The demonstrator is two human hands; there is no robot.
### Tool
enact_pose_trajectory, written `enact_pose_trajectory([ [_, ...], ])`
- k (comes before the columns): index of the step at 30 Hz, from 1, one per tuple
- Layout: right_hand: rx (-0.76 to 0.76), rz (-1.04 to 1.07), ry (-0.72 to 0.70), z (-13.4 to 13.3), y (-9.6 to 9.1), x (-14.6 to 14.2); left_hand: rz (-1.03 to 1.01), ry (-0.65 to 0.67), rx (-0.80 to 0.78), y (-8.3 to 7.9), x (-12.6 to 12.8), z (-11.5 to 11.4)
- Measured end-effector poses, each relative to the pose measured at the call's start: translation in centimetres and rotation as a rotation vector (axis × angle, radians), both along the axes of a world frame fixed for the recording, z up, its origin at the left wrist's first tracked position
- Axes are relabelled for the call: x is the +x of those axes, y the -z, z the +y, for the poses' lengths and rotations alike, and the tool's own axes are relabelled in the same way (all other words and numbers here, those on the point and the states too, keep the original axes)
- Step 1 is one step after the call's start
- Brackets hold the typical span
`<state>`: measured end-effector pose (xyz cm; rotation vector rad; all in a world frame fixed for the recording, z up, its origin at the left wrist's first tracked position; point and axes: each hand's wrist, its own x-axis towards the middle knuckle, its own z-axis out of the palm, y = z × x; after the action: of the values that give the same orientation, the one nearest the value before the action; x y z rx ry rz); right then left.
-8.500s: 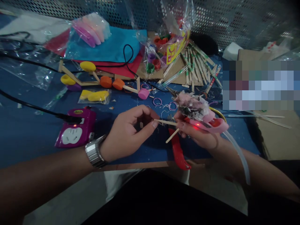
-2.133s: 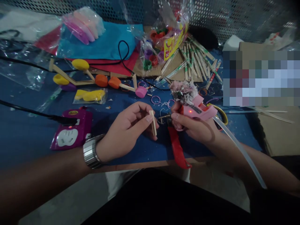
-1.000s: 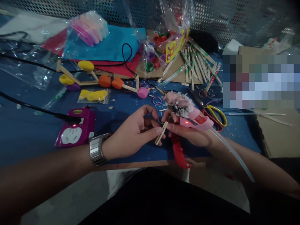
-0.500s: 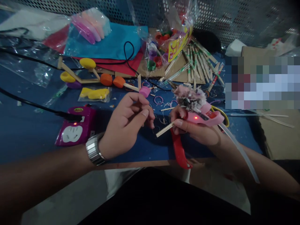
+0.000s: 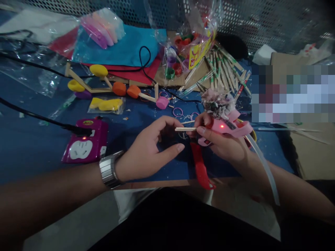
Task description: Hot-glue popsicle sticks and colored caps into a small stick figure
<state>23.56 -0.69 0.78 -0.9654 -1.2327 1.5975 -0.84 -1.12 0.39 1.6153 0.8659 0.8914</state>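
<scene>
Sticks (image 5: 186, 129) of pale wood were pinched in the right hand (image 5: 222, 142), which also gripped a pink glue gun (image 5: 227, 130) crusted with fluffy grey debris (image 5: 217, 101) and partly hiding a yellow loop (image 5: 253, 135). The left hand (image 5: 149, 148) stood open beside the sticks, thumb spread. A red handle (image 5: 200, 165) reached the table edge (image 5: 159, 183); 2 orange rounds (image 5: 119, 89) sat beyond.

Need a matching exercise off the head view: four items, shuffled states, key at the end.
Items:
1. short wooden piece
2. pink glue gun
3. purple power socket
4. left hand

States:
A. black plug in it
B. thumb and fingers apart
C. one end pinched by the right hand
D. translucent stick out of its rear

Pairs: 1-C, 2-D, 3-A, 4-B
</scene>
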Motion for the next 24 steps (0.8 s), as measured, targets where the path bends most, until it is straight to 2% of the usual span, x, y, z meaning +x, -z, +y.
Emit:
enact_pose_trajectory([
  [4,0.074,-0.115,-0.061,-0.4,0.3,0.1,0.055,-0.042,0.048,-0.4,-0.2,0.0],
  [9,0.125,-0.299,-0.047,-0.9,0.4,0.2,0.017,-0.047,0.029,-0.5,0.0,0.1],
  [15,0.078,-0.231,-0.108,-1.3,0.0,-0.2,-0.036,-0.003,-0.017,-0.8,0.2,0.0],
  [24,0.115,-0.29,-0.066,-1.8,-0.1,-0.4,-0.029,0.046,-0.112,-0.9,0.2,0.2],
])
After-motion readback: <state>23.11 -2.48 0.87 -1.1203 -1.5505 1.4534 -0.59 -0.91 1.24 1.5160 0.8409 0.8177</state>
